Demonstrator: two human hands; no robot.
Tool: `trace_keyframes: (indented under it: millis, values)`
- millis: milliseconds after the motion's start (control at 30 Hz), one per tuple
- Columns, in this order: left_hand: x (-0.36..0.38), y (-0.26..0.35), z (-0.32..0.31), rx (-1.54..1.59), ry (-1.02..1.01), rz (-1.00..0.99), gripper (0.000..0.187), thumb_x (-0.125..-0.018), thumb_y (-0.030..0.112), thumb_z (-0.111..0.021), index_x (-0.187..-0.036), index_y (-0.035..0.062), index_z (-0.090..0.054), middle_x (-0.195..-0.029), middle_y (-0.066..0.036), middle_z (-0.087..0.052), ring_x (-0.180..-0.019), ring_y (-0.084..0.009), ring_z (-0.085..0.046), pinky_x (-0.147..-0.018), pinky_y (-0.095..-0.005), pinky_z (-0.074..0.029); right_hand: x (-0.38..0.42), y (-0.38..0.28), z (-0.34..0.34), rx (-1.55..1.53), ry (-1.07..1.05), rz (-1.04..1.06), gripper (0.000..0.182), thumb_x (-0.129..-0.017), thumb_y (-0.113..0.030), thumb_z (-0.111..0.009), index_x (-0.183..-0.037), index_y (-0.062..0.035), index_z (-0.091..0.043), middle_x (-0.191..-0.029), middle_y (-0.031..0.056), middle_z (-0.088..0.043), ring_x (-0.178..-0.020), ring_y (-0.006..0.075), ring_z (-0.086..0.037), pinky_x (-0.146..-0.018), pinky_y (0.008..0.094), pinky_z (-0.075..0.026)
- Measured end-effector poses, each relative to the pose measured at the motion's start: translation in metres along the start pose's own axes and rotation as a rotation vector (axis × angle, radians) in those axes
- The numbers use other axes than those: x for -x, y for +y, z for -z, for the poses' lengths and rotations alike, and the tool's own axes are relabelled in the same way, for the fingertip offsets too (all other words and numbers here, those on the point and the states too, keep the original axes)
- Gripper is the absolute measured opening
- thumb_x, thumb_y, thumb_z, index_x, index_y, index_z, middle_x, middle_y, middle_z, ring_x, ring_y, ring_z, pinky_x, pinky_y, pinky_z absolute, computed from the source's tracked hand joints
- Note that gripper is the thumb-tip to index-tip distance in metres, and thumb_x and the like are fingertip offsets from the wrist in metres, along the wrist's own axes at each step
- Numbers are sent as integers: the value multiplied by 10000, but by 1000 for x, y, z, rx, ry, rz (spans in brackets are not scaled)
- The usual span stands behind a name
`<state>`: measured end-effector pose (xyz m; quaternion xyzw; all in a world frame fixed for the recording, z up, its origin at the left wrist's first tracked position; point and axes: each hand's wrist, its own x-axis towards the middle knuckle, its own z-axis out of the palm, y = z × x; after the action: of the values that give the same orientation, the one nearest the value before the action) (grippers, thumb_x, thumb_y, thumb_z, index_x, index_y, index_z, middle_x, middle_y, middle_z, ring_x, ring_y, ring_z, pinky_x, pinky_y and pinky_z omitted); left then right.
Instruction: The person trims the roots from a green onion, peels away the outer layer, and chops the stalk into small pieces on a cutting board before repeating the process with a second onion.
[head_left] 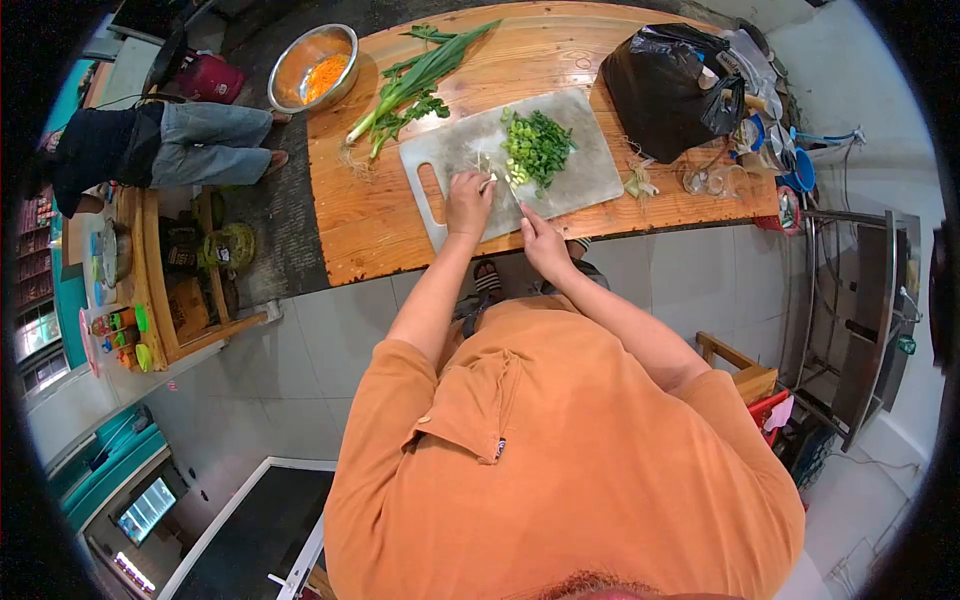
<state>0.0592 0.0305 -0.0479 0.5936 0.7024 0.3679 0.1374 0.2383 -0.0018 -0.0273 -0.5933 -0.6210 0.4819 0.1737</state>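
Note:
A pale cutting board with a handle slot lies near the table's front edge. My right hand is closed round the handle of a knife, whose narrow blade points away over the board. Just left of the blade, my left hand presses its curled fingers on white spring onion ends, mostly hidden under them. Chopped spring onion is heaped beyond the blade, dark green on the right and paler on the left. Whole spring onions and leafy green herbs rest on the wood behind the board.
The wooden table carries a metal bowl of orange shreds at its far left corner. A black plastic bag, glass jars and onion trimmings sit at right. Another person stands at a counter on the left.

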Motion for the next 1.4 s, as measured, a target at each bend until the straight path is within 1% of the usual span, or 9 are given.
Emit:
trace_keyframes:
  millis: [167,400,467,700,967,1200,1300,1367,1400]
  values:
    - [-3,10,2,21,-35,43,145,-850,155,-743,-943,44,-758,-1002,-102,-686,-995,-312,-612,-880,-405,-505,5,-7,7,-58,-33,14,425,-1060,-284,-454,-1447,-118,-511,-1344,216,-603,-1236,388,-579,-1025,406,-462]
    - [-7,9,4,20,-73,50,102,-840,131,-736,-882,46,-774,-974,-88,-689,-997,-293,-617,-889,-387,-509,8,-9,6,-56,-64,-4,425,-1063,-291,-449,-1447,-119,-511,-1357,214,-596,-1238,376,-584,-1029,402,-461]
    - [-8,9,4,-18,-81,68,104,-829,129,-738,-879,45,-774,-965,-89,-684,-997,-293,-616,-891,-388,-508,6,-3,3,-75,-41,54,424,-1063,-289,-451,-1445,-117,-511,-1340,219,-605,-1226,380,-590,-1021,404,-467]
    - [-11,10,6,-23,-96,73,110,-824,132,-739,-874,39,-770,-959,-98,-674,-1009,-296,-610,-901,-396,-503,9,-2,0,-65,-34,66,408,-1060,-279,-454,-1439,-143,-520,-1280,242,-627,-1187,404,-605,-990,419,-486]
    - [-14,3,4,27,-124,39,97,-815,102,-740,-868,24,-760,-958,-119,-673,-1005,-322,-614,-908,-414,-499,6,-6,-2,-26,-22,41,392,-1055,-269,-460,-1420,-152,-542,-1132,271,-666,-1046,447,-640,-905,445,-517]
    - [-11,5,4,4,-101,-4,100,-818,104,-745,-880,27,-763,-942,-122,-667,-988,-327,-615,-893,-417,-500,-15,-11,-7,43,-17,29,393,-1044,-254,-471,-1414,-146,-547,-1167,268,-655,-1078,437,-627,-926,458,-499]
    - [-10,11,8,-40,-76,58,112,-838,121,-742,-897,28,-764,-931,-122,-656,-968,-328,-610,-870,-422,-499,-10,-11,-1,20,-5,48,397,-1040,-259,-476,-1412,-140,-548,-1186,262,-649,-1091,432,-618,-932,467,-490]
    - [-5,10,7,-32,-48,46,133,-859,136,-732,-936,32,-763,-935,-124,-648,-956,-330,-603,-856,-427,-494,5,-12,7,104,-58,-25,399,-1038,-264,-483,-1411,-138,-548,-1194,256,-648,-1090,432,-614,-926,469,-490]
    - [-2,10,6,-28,-47,45,133,-859,136,-732,-936,32,-763,-935,-124,-648,-956,-330,-603,-856,-427,-494,6,-9,6,114,-4,39,397,-1036,-266,-493,-1406,-137,-553,-1174,254,-656,-1067,436,-619,-908,477,-494]
